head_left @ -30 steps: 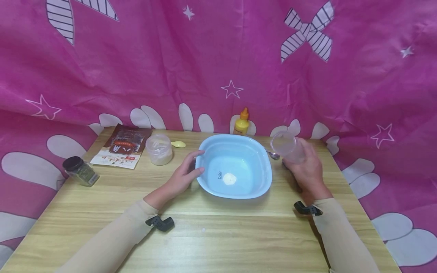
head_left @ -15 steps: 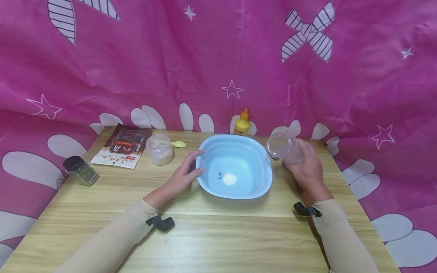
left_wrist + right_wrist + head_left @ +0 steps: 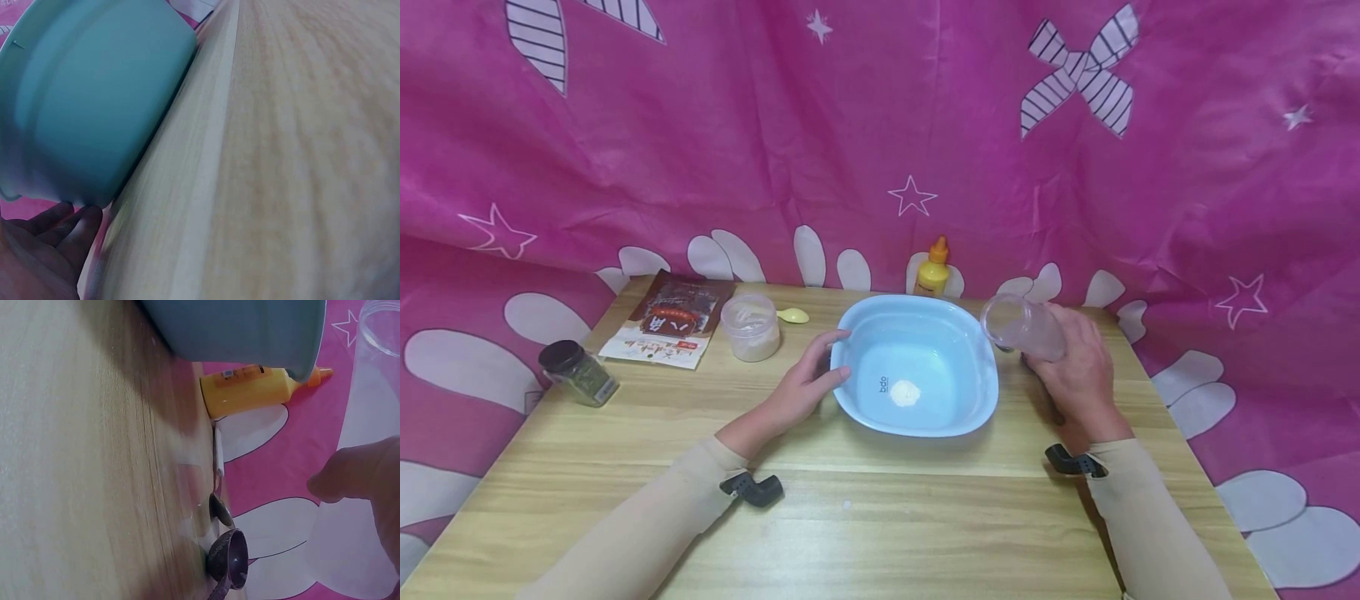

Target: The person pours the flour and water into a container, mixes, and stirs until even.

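Observation:
A light blue basin (image 3: 925,421) stands mid-table, with a small whitish patch (image 3: 905,393) on its bottom. My left hand (image 3: 796,387) touches the basin's left side, thumb and forefinger at the rim. In the left wrist view its fingers (image 3: 81,234) lie fairly straight against the outer wall. My right hand (image 3: 1078,367) grips a clear plastic cup (image 3: 1037,329), tilted left, its mouth overlapping the basin's right rim in the head view. In the right wrist view the thumb (image 3: 344,475) lies across the cup's wall. The cup's contents do not show.
Behind the basin stands a yellow squeeze bottle (image 3: 932,271). A metal spoon (image 3: 220,509) and a dark ladle-like spoon (image 3: 228,557) lie to the right. Leftward are a tub of white powder (image 3: 752,337), a yellow spoon (image 3: 793,316), a brown packet (image 3: 673,317) and a black-lidded jar (image 3: 580,375).
The plastic cup has tipped further left, its mouth moving to the basin's right rim. My left hand and the basin have stayed in place.

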Demonstrator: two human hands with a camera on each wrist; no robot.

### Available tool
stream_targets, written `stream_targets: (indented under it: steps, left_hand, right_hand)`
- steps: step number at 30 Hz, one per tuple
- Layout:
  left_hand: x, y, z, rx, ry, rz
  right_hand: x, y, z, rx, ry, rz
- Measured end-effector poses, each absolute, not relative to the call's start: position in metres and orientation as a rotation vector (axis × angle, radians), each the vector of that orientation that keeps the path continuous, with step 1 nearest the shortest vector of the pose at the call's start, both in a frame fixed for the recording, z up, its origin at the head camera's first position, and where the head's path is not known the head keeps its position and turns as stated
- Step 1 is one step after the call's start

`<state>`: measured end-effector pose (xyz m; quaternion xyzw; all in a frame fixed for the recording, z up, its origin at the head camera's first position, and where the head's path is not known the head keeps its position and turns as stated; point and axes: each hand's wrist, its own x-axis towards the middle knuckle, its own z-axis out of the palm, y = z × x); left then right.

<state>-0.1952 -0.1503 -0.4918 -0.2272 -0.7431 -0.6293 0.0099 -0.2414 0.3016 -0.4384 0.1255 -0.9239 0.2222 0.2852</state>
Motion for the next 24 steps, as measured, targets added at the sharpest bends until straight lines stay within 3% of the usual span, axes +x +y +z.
stream_targets:
  steps: [24]
  left_hand:
    - [-0.1942, -0.1501, -0.4901, -0.685, -2.349, -1.965]
  right_hand:
    - [-0.2398, 0.3023, -0.4365, 0.407, -2.439, 0.473]
